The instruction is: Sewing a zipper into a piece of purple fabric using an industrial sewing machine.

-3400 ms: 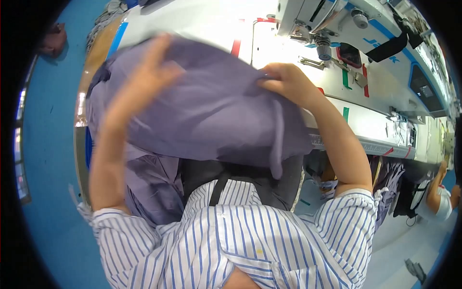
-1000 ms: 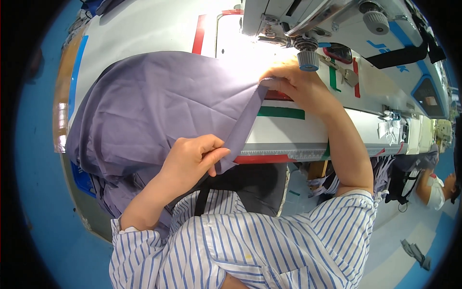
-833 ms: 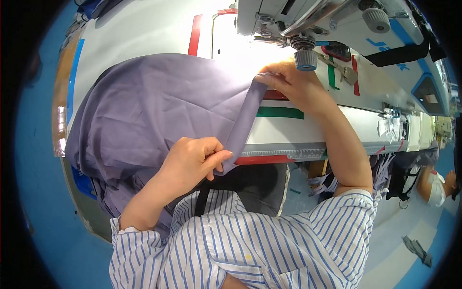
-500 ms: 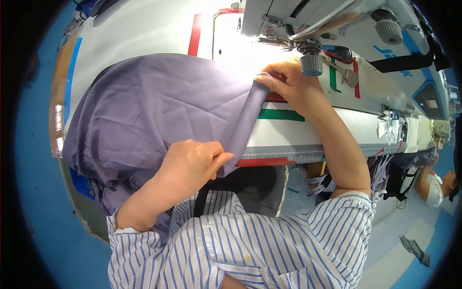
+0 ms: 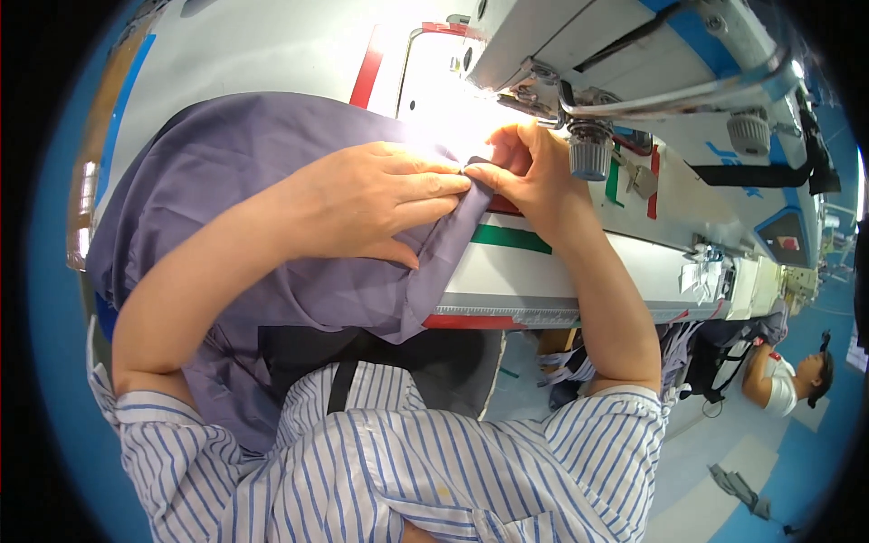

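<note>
A large piece of purple fabric (image 5: 244,136) spreads over the white sewing table and hangs off its front edge. My left hand (image 5: 367,201) lies flat on it, fingers stretched toward the folded right-hand edge and thumb apart. At the far end of that folded edge, my right hand (image 5: 541,181) pinches the cloth between thumb and fingers, just below the sewing machine (image 5: 615,54). Glare from the machine's lamp washes out the cloth near my fingertips. The needle area cannot be made out.
A ruler strip (image 5: 516,312) runs along the table's front edge, with red tape under it. Green tape (image 5: 511,237) marks the tabletop. Keys (image 5: 643,181) lie beside the machine. Bundled cloth hangs at the right, and another person (image 5: 783,380) is further off.
My left hand has left the near end of the folded edge and moved up to lie flat beside my right hand. My right hand still pinches the cloth, slightly lower in view.
</note>
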Demonstrator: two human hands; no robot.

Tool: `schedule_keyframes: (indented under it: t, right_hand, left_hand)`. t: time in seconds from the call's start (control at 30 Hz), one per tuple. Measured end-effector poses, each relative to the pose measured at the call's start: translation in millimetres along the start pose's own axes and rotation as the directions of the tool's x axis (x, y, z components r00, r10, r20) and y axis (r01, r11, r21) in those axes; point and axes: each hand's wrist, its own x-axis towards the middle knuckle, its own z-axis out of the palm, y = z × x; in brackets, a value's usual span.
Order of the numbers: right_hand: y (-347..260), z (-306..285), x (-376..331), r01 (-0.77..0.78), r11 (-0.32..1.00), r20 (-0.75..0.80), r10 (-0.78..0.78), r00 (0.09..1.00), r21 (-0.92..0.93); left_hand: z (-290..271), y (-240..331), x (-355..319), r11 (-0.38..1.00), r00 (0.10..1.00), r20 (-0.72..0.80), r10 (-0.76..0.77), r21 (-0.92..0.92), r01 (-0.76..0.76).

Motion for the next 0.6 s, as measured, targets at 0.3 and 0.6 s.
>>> schedule_keyframes:
  t: [0.3,0.6]
  right_hand:
    - [9.6,-1.9,-15.6,0.330,0.889,0.009,-0.345,0.939,-0.319]
    - [17.3,-0.6,-11.5,0.255,0.889,0.036,-0.262,0.964,-0.379]
  left_hand:
    - [7.6,7.9,-2.8,0.987,0.991,-0.092,-0.101,-0.134,0.088]
    - [8.7,11.9,1.2,0.958,0.944,-0.180,-0.277,-0.128,0.256]
